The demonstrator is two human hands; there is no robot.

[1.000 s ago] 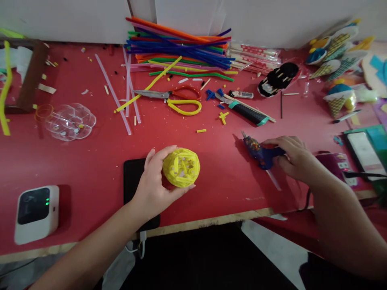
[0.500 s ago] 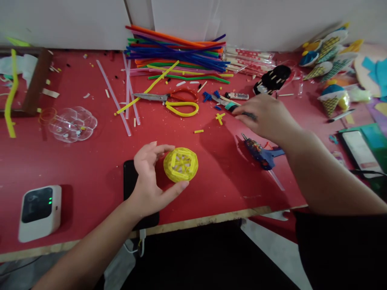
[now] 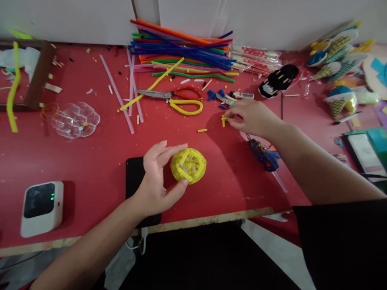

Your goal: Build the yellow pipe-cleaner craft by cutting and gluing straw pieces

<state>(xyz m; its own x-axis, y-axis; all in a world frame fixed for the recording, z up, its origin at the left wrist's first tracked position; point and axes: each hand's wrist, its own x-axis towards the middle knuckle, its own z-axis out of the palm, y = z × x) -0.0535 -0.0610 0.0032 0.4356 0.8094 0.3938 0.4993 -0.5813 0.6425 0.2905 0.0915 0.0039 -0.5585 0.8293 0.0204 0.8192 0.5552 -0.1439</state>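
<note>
My left hand (image 3: 157,177) holds a yellow ball woven from straw pieces (image 3: 189,165) between thumb and fingers, just above the red table (image 3: 90,161). My right hand (image 3: 250,117) reaches across the table and pinches a small yellow straw piece (image 3: 223,120). A blue glue gun (image 3: 263,154) lies on the table under my right forearm. Another short yellow straw bit (image 3: 202,130) lies loose between the two hands.
A pile of coloured straws (image 3: 184,50) lies at the back. Scissors (image 3: 172,94), a yellow loop (image 3: 186,106), a black phone (image 3: 136,181), a white device (image 3: 40,207), a clear plastic tray (image 3: 74,120) and paper cones (image 3: 335,60) are spread around.
My right hand let go of the glue gun, swept up and left across the table and closed on the small yellow straw piece. The left hand turned the ball slightly.
</note>
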